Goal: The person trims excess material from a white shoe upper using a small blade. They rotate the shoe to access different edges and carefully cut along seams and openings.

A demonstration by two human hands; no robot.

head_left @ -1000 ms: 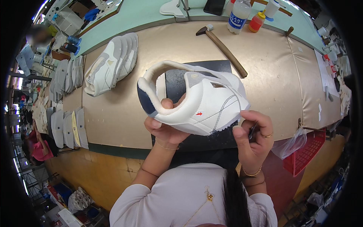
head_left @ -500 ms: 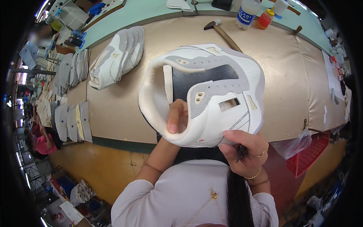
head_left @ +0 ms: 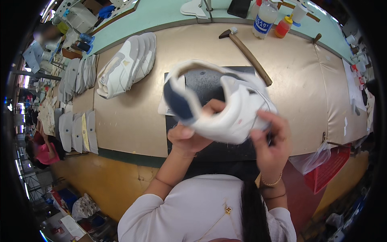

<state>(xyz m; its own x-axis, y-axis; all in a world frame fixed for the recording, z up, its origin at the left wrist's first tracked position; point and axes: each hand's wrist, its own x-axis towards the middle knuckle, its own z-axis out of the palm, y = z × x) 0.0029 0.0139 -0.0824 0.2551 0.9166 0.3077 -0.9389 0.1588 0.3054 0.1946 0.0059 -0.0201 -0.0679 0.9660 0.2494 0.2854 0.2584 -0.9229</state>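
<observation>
Between both hands' fingers point(head_left: 209, 108), white shoe upper point(head_left: 234, 117).

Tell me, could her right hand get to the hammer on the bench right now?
Probably not at once. The right hand and left hand both grip the white shoe upper, which sits between her and the hammer. The bench around the hammer looks unobstructed.

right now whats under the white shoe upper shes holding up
Below the white shoe upper lies a dark mat on the tan table. The upper and both hands cover the mat's middle.
</observation>
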